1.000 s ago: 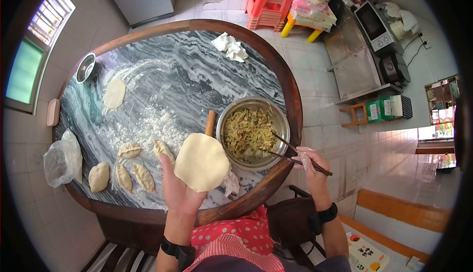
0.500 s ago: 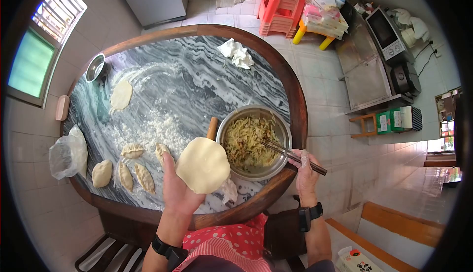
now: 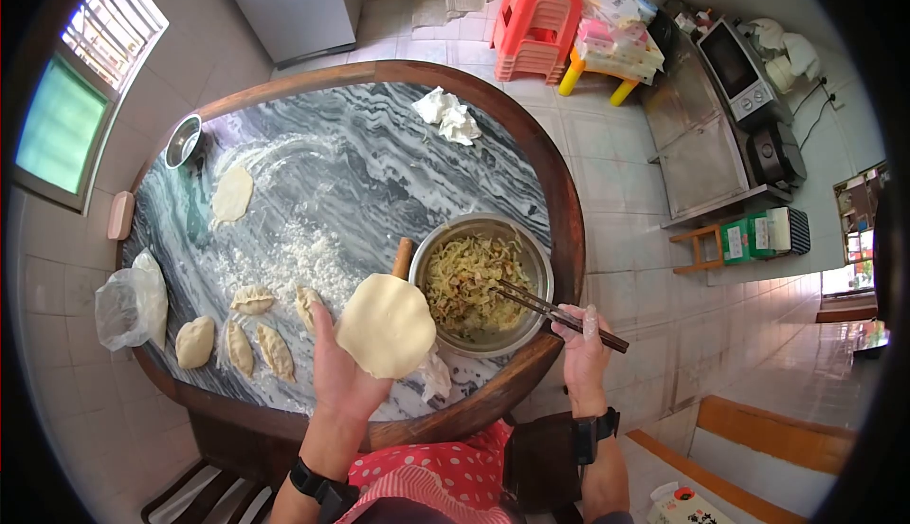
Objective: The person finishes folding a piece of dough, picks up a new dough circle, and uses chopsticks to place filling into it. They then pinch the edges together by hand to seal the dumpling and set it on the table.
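A round, flat dough wrapper [image 3: 386, 326] lies across the palm and fingers of my left hand [image 3: 343, 372], with the thumb at its left side. My right hand [image 3: 585, 346] grips dark chopsticks [image 3: 559, 312] near their thick ends; their tips are in the shredded filling [image 3: 474, 282]. That filling sits in a metal bowl [image 3: 542, 268] at the table's right edge. Behind the wrapper a wooden rolling pin [image 3: 403, 257] partly shows. Left of my left hand lie filled dumplings [image 3: 275, 351], and a larger dough lump [image 3: 195, 342] is beside them.
The marble table [image 3: 379, 173] has a wooden rim. On it are loose flour [image 3: 294, 263], another wrapper [image 3: 232, 194], a small metal bowl [image 3: 184, 142], crumpled tissue [image 3: 447, 116] and a plastic bag [image 3: 133, 306]. Red stools [image 3: 537, 26] stand beyond.
The view has shifted slightly. The chopsticks have moved a little to the left and down in the filling; my left hand still holds the wrapper.
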{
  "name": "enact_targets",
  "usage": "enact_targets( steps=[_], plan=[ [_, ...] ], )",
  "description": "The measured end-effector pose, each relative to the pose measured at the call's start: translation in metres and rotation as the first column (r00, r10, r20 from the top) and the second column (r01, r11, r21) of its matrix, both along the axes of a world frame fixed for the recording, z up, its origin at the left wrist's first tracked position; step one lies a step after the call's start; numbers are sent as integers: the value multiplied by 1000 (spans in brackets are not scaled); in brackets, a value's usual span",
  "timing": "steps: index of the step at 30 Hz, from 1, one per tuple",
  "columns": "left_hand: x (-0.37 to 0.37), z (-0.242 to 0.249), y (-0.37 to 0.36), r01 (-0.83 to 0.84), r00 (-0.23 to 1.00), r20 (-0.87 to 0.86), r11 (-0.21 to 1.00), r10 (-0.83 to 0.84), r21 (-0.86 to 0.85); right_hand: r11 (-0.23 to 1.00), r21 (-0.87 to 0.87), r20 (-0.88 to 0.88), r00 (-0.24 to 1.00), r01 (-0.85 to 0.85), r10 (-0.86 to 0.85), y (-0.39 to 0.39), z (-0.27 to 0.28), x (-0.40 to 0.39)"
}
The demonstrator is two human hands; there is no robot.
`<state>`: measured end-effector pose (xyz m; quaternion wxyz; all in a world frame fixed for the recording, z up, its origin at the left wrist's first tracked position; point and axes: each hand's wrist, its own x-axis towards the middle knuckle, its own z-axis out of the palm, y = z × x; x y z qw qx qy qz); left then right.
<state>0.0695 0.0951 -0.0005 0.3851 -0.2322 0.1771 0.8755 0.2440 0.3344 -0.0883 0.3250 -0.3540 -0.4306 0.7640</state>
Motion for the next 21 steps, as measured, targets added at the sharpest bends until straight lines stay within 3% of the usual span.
enact_targets(
  steps=[3, 9, 11, 16, 18, 21],
  plan=[
    [0, -1, 6, 10, 999, 37, 1000, -10, 1, 1000, 14, -9, 1000, 5, -5, -1, 9, 6],
    [-3, -4, 28, 18, 999, -50, 986, -10, 168, 998, 46, -27, 999, 47, -46, 2, 25, 14],
    [-4, -11, 39, 3, 993, -114, 999, -7, -34, 996, 68, -25, 998, 53, -51, 2, 28, 16],
    [-8, -22, 57, -15, 982, -188, 998, 4, -58, 990, 104, -36, 995, 96, -93, 7, 46, 22],
    [-9, -21, 64, -37, 976, -219, 987, 2, -155, 984, 115, -48, 990, 136, -132, 10, 60, 25],
    [-9, -23, 77, -15, 978, -208, 993, -10, -121, 972, 189, -95, 988, 139, -122, 11, 88, 29]
  ],
)
